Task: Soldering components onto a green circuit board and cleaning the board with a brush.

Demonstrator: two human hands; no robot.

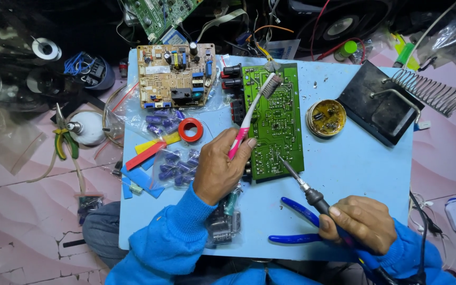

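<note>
My left hand [221,170] grips a pink and white toothbrush [253,112] whose bristles rest near the top of a green circuit board [277,124] lying solder side up on the light blue work board [344,163]. My right hand [361,222] holds a soldering iron [306,188] by its black handle, and its tip touches the lower part of the green circuit board. Both my sleeves are blue.
A tan circuit board [176,75], a red tape roll [190,130], bags of blue capacitors [179,164], a round flux tin [326,117], a coiled iron stand [391,100] and blue-handled pliers [296,224] lie on the work board. Green-handled pliers [64,141] lie on the tiled floor at left.
</note>
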